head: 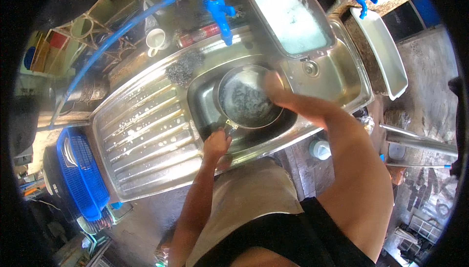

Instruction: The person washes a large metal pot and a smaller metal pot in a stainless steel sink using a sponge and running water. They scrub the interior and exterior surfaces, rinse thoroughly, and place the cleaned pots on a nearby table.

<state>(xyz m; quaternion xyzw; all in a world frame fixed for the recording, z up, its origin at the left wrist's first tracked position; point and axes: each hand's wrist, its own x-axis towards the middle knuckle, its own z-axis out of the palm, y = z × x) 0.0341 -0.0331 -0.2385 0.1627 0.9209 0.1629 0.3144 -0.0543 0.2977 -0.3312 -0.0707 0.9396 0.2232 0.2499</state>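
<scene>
A round metal pan (249,102) with grey, sudsy liquid in it sits in the left basin of a stainless steel sink (146,120). My left hand (217,143) is closed around the pan's handle (231,126) at its near left side. Over the pan's right rim is my right hand (275,88), blurred; whether it holds anything is hidden. A dark metal scouring pad (184,68) lies at the back of the ribbed drainboard. Above the sink's back edge hangs a blue plastic tap (221,18).
A tub of foamy water (293,18) rests across the back of the right basin (333,73). A white mug (155,40) stands behind the drainboard. At the left is a blue plastic basket (82,179); at the right, a long white tray (384,54). A second blue tap (363,1) is at upper right.
</scene>
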